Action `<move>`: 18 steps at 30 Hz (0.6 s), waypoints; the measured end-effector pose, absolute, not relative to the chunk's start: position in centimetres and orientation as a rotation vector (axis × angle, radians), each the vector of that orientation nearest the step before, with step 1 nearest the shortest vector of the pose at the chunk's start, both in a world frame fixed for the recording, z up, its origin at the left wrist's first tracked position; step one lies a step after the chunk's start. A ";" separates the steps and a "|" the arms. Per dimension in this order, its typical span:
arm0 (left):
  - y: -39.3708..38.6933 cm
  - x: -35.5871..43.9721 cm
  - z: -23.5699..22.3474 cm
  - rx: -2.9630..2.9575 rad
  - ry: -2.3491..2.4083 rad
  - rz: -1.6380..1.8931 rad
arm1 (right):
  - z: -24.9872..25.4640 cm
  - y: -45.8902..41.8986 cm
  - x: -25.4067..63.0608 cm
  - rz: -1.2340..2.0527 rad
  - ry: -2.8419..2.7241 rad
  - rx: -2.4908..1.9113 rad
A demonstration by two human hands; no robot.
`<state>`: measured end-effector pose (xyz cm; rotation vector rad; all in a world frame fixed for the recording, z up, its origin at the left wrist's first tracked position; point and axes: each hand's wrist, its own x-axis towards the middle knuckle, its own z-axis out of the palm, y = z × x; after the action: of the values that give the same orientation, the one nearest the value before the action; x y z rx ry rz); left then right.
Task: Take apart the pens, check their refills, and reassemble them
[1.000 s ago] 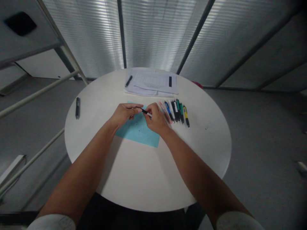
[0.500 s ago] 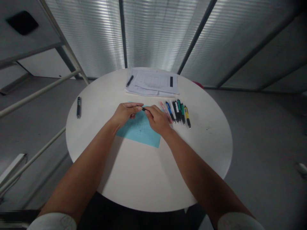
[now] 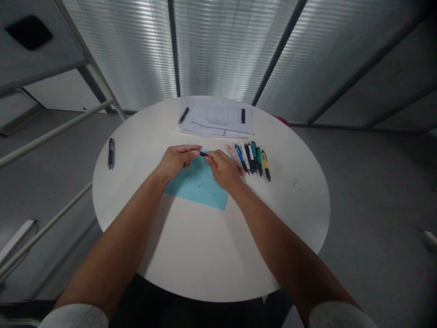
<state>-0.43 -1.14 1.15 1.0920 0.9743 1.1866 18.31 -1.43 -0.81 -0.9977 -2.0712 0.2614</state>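
Both hands meet over a light-blue sheet of paper [image 3: 196, 191] in the middle of the round table. Between them is a dark pen [image 3: 202, 154], mostly hidden by the fingers. My left hand [image 3: 175, 160] pinches its left end between thumb and fingers. At the other end, my right hand [image 3: 222, 168] is closed on the pen, thumb and forefinger pressed together. Just right of my right hand lies a row of several pens, among them a blue one [image 3: 241, 158] and a yellow-and-black one [image 3: 266, 166].
White printed papers [image 3: 215, 119] are stacked at the table's far edge, with a black pen [image 3: 183, 115] on them. Another dark pen [image 3: 111, 153] lies near the left edge of the white round table [image 3: 191, 255]. A pale metal frame [image 3: 54, 133] stands to the left.
A little more of the dark pen shows between my fingers, the hands being slightly farther apart. The rest of the scene has barely shifted in view.
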 end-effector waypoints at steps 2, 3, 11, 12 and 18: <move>-1.3 -0.3 1.4 1.071 0.951 1.177 | -0.8 -1.6 18.3 0.283 -2.069 -0.979; -1.4 -0.2 1.5 1.059 0.943 1.175 | -0.9 -1.6 18.3 0.295 -2.055 -0.976; -1.4 -0.3 1.6 1.010 0.914 1.191 | -1.2 -1.2 18.2 0.292 -2.058 -1.056; -1.3 -0.3 1.6 1.012 0.912 1.197 | -1.1 -1.3 18.2 0.273 -2.081 -1.063; -1.4 -0.4 1.7 1.018 0.930 1.186 | -0.8 -1.7 18.1 0.296 -2.055 -1.033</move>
<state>-0.40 -1.39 1.68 1.0185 0.9299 1.1859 18.14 -1.66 -0.80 -1.0330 -2.0548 0.2960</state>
